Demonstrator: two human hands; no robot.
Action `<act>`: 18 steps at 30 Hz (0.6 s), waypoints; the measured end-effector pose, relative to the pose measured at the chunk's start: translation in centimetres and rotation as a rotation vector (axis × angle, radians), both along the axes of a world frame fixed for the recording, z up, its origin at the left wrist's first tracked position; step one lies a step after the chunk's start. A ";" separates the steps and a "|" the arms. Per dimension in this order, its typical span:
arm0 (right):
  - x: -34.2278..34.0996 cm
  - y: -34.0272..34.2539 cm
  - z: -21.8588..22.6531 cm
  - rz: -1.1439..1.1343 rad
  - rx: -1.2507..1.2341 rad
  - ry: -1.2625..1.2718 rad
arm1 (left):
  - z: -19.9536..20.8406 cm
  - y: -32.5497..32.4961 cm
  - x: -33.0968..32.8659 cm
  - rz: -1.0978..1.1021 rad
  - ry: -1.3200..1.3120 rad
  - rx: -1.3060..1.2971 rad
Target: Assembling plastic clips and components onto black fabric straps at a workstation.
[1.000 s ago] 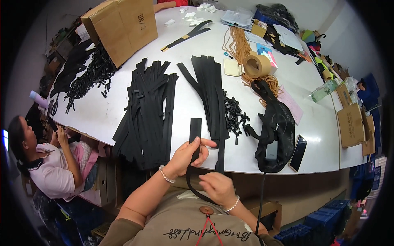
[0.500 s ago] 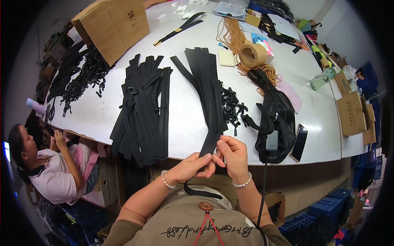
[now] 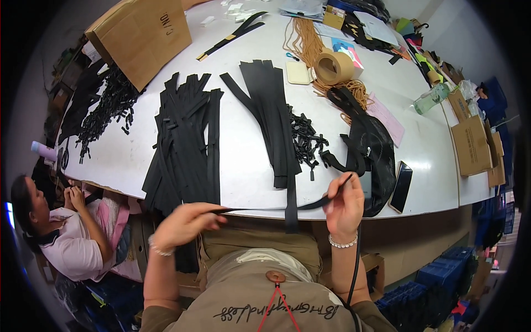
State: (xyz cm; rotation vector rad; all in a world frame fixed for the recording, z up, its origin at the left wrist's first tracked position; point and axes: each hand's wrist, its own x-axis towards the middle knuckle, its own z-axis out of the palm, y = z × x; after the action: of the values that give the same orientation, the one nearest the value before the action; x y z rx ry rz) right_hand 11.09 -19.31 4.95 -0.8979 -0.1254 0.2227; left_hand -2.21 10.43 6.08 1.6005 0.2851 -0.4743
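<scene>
A narrow black webbing strap (image 3: 312, 206) runs sideways between my hands over the table's near edge. My left hand (image 3: 180, 226) is closed on one end of it. My right hand (image 3: 345, 206) pinches it near the other end, whose tip sticks up above the fingers. Beyond the strap lies a neat bundle of black straps (image 3: 265, 105), with one strap (image 3: 291, 207) hanging over the table edge. A larger, looser pile of black straps (image 3: 185, 138) lies to the left. Small black plastic pieces (image 3: 303, 135) are heaped right of the bundle.
A black mesh bag (image 3: 381, 160) and a phone (image 3: 401, 187) lie at the right. Behind them are a tape roll (image 3: 333, 68), tan cords (image 3: 304, 41) and a bottle (image 3: 431, 99). A cardboard box (image 3: 138, 41) stands far left. Another person (image 3: 77, 232) sits at the left.
My hands were close together at the bundle's near end; now they are spread wide with a strap stretched between them. The left hand moved left, the right hand right. The view shifted slightly.
</scene>
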 end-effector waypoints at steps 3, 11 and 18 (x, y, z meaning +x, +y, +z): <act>-0.8 -2.8 -1.1 0.750 -0.276 -0.008 | 4.5 2.0 -0.9 0.046 0.057 0.350; -5.1 3.7 1.1 0.803 -0.961 -0.815 | 5.0 -5.1 4.7 -0.738 -0.556 0.624; -6.3 2.8 -2.5 0.783 -0.323 0.088 | 0.1 -8.2 7.7 0.023 -0.173 -0.329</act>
State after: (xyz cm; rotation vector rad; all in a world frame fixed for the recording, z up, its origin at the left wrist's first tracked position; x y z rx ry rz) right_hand 4.82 -16.52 2.46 -1.1255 -0.3652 1.0324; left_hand 5.53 2.18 6.19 1.3053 0.0882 -0.3424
